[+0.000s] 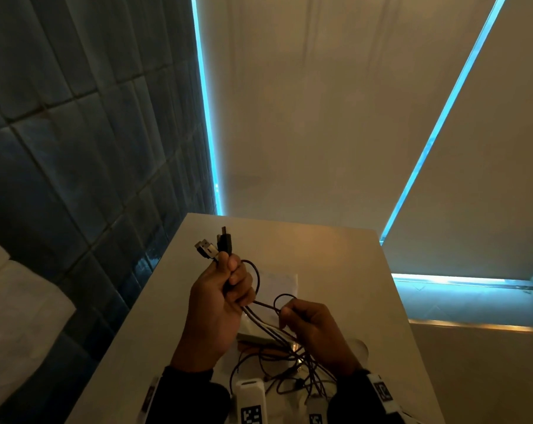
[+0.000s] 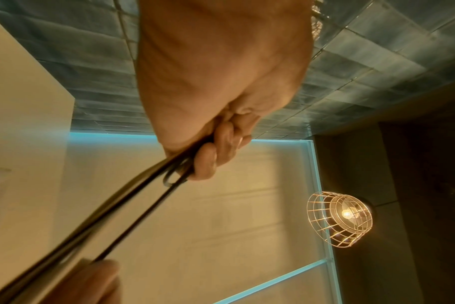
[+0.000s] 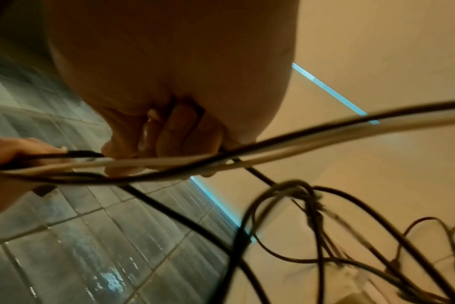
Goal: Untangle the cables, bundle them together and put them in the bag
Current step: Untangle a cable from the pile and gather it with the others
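Note:
Above the white table (image 1: 335,258) my left hand (image 1: 225,289) grips a bunch of cables just below their plugs (image 1: 216,244), which stick up out of the fist: a silver USB plug and black ones. The cables (image 1: 260,304) run down and right to my right hand (image 1: 308,322), whose curled fingers pinch the strands. Below both hands the rest hangs as a loose dark tangle (image 1: 289,362) on the table. The left wrist view shows my left hand's fingers (image 2: 216,152) wrapped round dark and pale cables (image 2: 122,207). In the right wrist view, strands (image 3: 247,156) cross under my curled right hand's fingers (image 3: 169,139). A clear bag (image 1: 279,284) lies flat behind the hands.
A tiled blue-grey wall (image 1: 75,133) stands to the left, close to the table's left edge. A pale flat box (image 1: 256,336) lies under the cables. A lit wire-cage lamp (image 2: 343,218) appears in the left wrist view. Bare tabletop lies behind the bag.

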`<act>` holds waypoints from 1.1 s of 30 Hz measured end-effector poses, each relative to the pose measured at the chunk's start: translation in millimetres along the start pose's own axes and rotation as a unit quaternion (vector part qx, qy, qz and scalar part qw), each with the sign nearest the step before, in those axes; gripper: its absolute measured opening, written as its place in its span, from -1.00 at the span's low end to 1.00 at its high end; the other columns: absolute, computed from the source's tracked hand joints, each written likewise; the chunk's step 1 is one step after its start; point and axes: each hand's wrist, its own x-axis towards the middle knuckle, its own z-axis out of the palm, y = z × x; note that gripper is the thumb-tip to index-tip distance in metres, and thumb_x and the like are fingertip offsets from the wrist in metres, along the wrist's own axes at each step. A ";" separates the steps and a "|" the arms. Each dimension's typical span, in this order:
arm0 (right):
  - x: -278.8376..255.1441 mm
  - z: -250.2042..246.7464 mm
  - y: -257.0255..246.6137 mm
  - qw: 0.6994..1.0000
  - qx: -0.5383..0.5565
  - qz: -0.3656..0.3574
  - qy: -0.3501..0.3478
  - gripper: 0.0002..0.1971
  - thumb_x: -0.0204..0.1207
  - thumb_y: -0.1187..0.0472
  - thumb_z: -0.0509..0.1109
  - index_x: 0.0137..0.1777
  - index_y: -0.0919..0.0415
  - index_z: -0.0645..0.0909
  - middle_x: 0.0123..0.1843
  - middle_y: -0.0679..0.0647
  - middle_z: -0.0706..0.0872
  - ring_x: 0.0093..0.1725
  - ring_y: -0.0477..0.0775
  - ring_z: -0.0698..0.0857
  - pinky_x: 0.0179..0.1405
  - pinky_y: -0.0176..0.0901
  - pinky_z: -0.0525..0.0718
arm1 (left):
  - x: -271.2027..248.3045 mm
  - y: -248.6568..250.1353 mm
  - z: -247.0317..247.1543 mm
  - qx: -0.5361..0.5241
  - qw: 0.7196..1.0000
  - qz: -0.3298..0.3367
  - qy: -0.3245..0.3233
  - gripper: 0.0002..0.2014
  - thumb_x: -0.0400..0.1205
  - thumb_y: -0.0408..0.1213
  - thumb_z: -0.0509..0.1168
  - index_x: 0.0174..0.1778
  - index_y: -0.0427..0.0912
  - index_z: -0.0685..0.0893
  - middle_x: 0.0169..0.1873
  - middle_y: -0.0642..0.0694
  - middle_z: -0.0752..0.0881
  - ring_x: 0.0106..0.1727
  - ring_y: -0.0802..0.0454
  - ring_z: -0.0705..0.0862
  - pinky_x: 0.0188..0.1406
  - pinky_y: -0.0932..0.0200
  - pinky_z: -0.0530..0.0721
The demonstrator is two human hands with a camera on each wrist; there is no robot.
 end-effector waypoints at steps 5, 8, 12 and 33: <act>-1.0 1.9 14.5 1.000 -0.023 0.006 -0.007 -0.73 0.56 0.12 0.28 -0.37 0.11 0.60 -0.50 -0.14 0.48 -0.47 -0.23 0.41 -0.39 -0.38 0.37 | -3.1 2.3 0.0 0.011 1.000 0.008 -0.007 -0.72 0.64 -0.10 0.09 -0.35 -0.15 0.42 -0.57 0.03 0.35 -0.62 0.18 0.21 -0.63 0.29 0.18; -0.9 3.0 24.6 0.999 -0.030 0.020 -0.001 -0.74 0.52 0.12 0.29 -0.39 0.13 0.58 -0.49 -0.10 0.47 -0.45 -0.20 0.43 -0.38 -0.35 0.39 | -5.2 6.7 1.4 0.015 1.000 0.014 -0.012 -0.70 0.66 -0.11 0.07 -0.36 -0.16 0.44 -0.60 0.04 0.31 -0.63 0.18 0.19 -0.62 0.27 0.15; -2.5 5.2 37.9 0.998 -0.018 0.053 -0.015 -0.69 0.59 0.28 0.32 -0.42 0.11 0.56 -0.49 -0.09 0.55 -0.44 -0.22 0.57 -0.37 -0.36 0.50 | -7.2 11.1 1.9 0.009 1.000 0.016 -0.016 -0.67 0.65 -0.11 0.07 -0.40 -0.14 0.48 -0.62 0.04 0.29 -0.63 0.19 0.17 -0.64 0.28 0.15; -22.9 3.3 100.8 0.987 -0.098 0.126 0.013 -0.61 0.61 0.25 0.35 -0.48 -0.03 0.59 -0.52 -0.17 0.62 -0.42 -0.29 0.56 -0.31 -0.40 0.44 | -9.7 26.3 1.5 0.025 0.999 0.020 -0.016 -0.67 0.63 -0.12 0.07 -0.42 -0.12 0.51 -0.64 0.06 0.29 -0.66 0.22 0.17 -0.68 0.32 0.14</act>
